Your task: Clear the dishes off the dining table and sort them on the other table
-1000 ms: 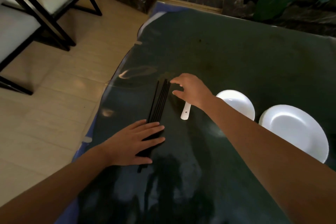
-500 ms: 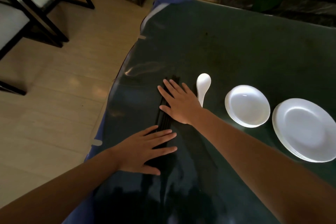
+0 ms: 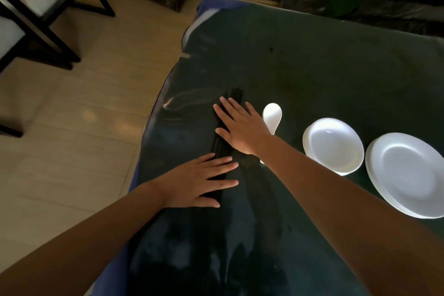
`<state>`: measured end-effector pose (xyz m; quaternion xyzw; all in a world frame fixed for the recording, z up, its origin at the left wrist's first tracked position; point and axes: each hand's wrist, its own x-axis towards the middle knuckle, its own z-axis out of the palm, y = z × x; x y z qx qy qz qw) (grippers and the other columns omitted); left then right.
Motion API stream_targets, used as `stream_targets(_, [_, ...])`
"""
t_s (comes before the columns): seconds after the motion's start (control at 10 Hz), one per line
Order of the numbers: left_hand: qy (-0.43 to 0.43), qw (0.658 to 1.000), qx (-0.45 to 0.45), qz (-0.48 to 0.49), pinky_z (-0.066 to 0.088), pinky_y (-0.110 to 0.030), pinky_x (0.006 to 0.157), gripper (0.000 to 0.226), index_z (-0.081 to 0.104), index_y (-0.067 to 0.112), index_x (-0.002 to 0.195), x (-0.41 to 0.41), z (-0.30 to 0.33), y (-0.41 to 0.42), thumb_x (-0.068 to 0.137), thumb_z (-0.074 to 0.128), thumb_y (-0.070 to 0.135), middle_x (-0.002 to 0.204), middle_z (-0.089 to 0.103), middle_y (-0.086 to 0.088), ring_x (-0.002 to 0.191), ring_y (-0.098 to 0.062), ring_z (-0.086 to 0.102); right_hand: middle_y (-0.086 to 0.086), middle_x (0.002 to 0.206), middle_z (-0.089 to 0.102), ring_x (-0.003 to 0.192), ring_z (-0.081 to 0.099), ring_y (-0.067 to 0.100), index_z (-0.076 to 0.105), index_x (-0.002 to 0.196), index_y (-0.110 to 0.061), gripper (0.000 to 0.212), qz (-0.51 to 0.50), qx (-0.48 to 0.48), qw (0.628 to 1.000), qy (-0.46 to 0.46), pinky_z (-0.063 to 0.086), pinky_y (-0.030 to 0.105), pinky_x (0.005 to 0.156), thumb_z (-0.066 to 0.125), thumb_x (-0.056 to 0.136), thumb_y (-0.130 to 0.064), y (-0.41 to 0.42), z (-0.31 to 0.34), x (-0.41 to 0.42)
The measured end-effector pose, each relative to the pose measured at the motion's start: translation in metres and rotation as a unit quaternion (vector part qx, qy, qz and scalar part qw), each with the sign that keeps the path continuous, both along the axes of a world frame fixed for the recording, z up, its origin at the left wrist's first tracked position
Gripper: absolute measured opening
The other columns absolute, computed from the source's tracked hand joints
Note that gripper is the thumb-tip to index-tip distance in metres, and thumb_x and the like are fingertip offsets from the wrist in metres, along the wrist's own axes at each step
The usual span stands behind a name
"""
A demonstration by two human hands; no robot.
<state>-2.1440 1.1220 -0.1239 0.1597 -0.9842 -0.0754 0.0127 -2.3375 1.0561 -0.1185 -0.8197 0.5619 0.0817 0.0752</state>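
Chopsticks (image 3: pixel 222 143) under both flat hands (dark glossy table (image 3: pixel 312 67)), tiled floor (image 3: pixel 84 115)

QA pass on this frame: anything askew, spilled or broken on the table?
Nothing stands out. Black chopsticks lie bundled under both flat hands, left hand, right hand; white ceramic spoon, white bowl and white plate stack sit in a row, intact.

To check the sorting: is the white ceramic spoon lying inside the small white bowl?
No, the white ceramic spoon lies on the table left of the small white bowl.
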Motion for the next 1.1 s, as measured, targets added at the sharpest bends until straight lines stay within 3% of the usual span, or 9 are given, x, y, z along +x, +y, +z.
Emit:
stream_targets(0.3, [-0.018,0.999,0.038,0.021,-0.005,-0.039,0.112,0.059,0.028,0.024,0.143,-0.009,-0.004,-0.024,0.091,0.037,0.051,0.154,0.014,-0.005,0.142,-0.019,-0.001,-0.001,0.158,-0.01,0.145,-0.009,0.014,-0.006,0.147,-0.024,0.063,0.026,0.025,0.999,0.022,0.0,0.039,0.118,0.014,0.095,-0.052,-0.024,0.006,-0.009])
stream_targets(0.6, [-0.045,0.999,-0.006,0.022,-0.003,-0.039,0.113,0.074,0.012,0.029,0.146,0.001,-0.002,-0.029,0.084,0.032,0.066,0.156,0.004,-0.004,0.144,-0.019,-0.002,0.001,0.159,0.0,0.146,-0.002,0.017,0.005,0.148,-0.027,0.058,0.019,-0.008,1.0,-0.001,0.002,0.043,0.117,0.02,0.096,-0.049,-0.005,0.005,-0.009])
stream_targets(0.8, [-0.057,0.998,-0.005,0.011,0.008,-0.039,0.114,0.064,0.018,0.028,0.145,0.0,0.001,-0.031,0.089,0.032,0.057,0.156,0.011,-0.007,0.143,-0.02,0.008,0.002,0.159,0.0,0.146,-0.002,0.017,0.003,0.148,-0.025,0.057,0.006,0.003,1.0,-0.001,0.002,0.042,0.117,0.02,0.097,-0.046,0.003,0.008,-0.008])
stream_targets(0.9, [-0.056,0.998,0.003,0.018,0.003,-0.039,0.114,0.066,0.014,0.028,0.146,0.002,0.004,-0.026,0.089,0.03,0.059,0.155,0.008,-0.005,0.143,-0.018,0.005,0.003,0.159,0.007,0.146,0.003,0.018,0.007,0.148,-0.023,0.056,-0.002,-0.004,1.0,-0.02,0.003,0.042,0.117,0.02,0.098,-0.044,0.006,0.018,-0.008])
stream_targets(1.0, [-0.052,0.997,0.009,0.049,0.018,-0.04,0.114,0.06,0.028,0.023,0.143,-0.008,0.029,-0.024,0.09,0.034,0.051,0.149,0.033,-0.005,0.139,-0.021,0.029,0.008,0.142,0.045,0.134,0.036,0.024,0.041,0.136,-0.015,0.046,-0.062,-0.049,0.995,-0.052,0.016,0.042,0.113,0.027,0.098,-0.038,0.019,0.049,-0.015])
stream_targets(1.1, [-0.052,0.991,0.032,0.116,0.042,-0.034,0.095,0.047,0.046,0.021,0.131,-0.022,0.057,-0.029,0.089,0.042,0.042,0.122,0.062,-0.005,0.113,-0.024,0.057,0.01,0.113,0.063,0.11,0.057,0.03,0.059,0.109,-0.012,0.033,-0.103,-0.066,0.991,-0.05,0.036,0.04,0.099,0.035,0.095,-0.029,0.031,0.075,-0.03])
